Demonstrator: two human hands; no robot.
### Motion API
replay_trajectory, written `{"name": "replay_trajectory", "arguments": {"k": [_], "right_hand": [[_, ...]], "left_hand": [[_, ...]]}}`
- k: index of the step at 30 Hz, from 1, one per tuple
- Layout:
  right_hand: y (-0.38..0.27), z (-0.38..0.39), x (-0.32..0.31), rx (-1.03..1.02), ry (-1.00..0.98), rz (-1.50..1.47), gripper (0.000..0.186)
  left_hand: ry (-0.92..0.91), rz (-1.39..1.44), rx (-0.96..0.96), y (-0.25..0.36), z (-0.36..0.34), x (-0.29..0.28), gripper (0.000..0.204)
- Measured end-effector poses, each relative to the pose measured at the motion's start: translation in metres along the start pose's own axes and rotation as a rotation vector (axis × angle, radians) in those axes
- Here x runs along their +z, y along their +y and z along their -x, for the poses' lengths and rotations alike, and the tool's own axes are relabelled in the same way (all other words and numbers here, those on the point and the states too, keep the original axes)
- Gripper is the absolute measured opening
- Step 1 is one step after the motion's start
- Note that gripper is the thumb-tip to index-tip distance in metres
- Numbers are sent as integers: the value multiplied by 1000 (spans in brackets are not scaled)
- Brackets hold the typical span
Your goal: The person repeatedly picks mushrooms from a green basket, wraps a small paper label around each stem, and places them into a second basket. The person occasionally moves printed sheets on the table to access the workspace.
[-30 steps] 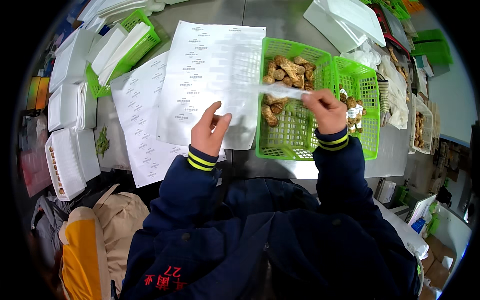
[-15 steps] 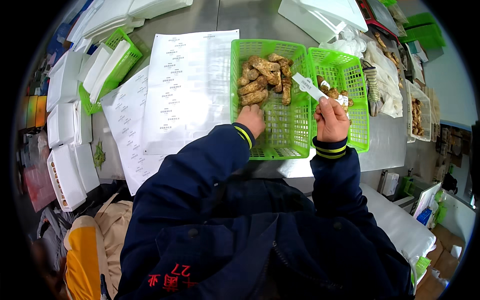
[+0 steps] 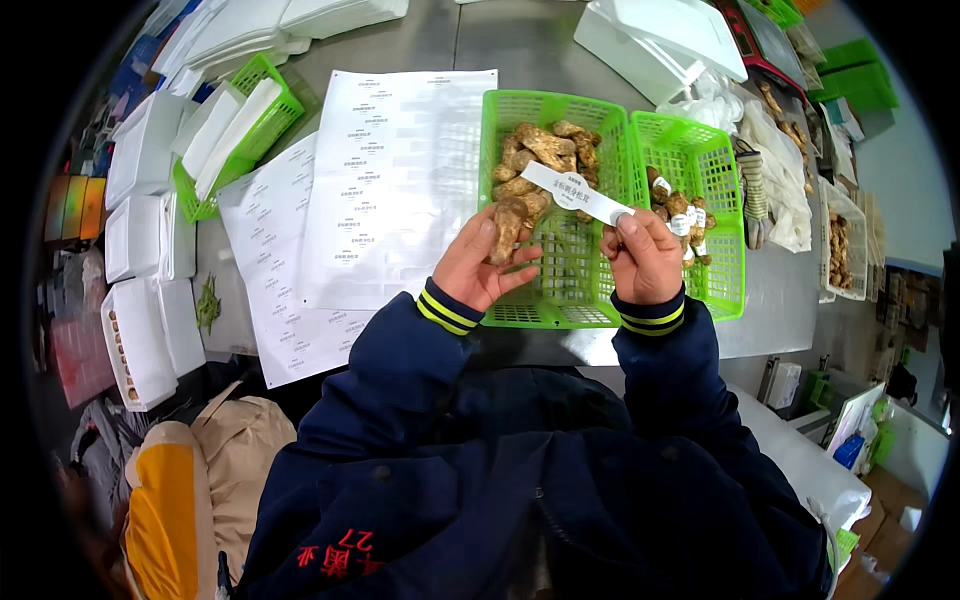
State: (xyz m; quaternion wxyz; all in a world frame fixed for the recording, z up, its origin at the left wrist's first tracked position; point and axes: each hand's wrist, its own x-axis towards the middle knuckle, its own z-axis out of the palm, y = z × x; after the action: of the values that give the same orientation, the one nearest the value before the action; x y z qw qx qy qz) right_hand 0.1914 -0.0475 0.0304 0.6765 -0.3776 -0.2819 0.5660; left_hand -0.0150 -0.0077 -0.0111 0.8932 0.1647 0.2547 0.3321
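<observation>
In my left hand (image 3: 474, 264) is a brown, knobbly mushroom (image 3: 506, 232), held up over the near left part of a green plastic basket (image 3: 560, 316). Thumb and fingers close on it, with some fingers stretched out. Between the thumb and fingers of my right hand (image 3: 645, 262) is one end of a white label strip (image 3: 572, 192) with a rounded middle. It slants over the basket and partly covers the loose mushrooms (image 3: 548, 147) there. To the right, a second green basket (image 3: 728, 290) contains several mushrooms wrapped with white bands (image 3: 682, 224).
White printed label sheets (image 3: 385, 230) lie left of the baskets on the metal table (image 3: 400, 45). White foam boxes (image 3: 137, 240) line the left side. A foam box (image 3: 640, 50), plastic bags (image 3: 785, 190) and striped gloves (image 3: 752, 195) are at the right.
My left hand has lifted a mushroom out of the left basket. My right hand has moved slightly left and nearer me, bringing the label strip closer to the mushroom.
</observation>
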Motion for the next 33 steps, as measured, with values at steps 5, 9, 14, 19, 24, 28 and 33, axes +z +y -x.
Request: {"name": "replay_trajectory", "arguments": {"k": [5, 9, 14, 19, 24, 28, 33], "right_hand": [[16, 3, 22, 111, -53, -61, 8], [31, 8, 44, 212, -68, -41, 8], [49, 13, 48, 262, -52, -51, 11], [56, 14, 49, 298, 4, 22, 6], [63, 16, 50, 279, 39, 43, 10], [68, 17, 51, 256, 33, 63, 9], [72, 18, 57, 258, 51, 82, 9]], "left_hand": [[-46, -15, 107, 7, 25, -1, 65], [-56, 64, 174, 5, 34, -7, 65], [11, 91, 254, 17, 40, 7, 52], [24, 75, 315, 23, 44, 7, 52], [72, 30, 339, 24, 45, 6, 46], [142, -37, 344, 28, 49, 15, 40], [105, 7, 294, 23, 51, 13, 36]]}}
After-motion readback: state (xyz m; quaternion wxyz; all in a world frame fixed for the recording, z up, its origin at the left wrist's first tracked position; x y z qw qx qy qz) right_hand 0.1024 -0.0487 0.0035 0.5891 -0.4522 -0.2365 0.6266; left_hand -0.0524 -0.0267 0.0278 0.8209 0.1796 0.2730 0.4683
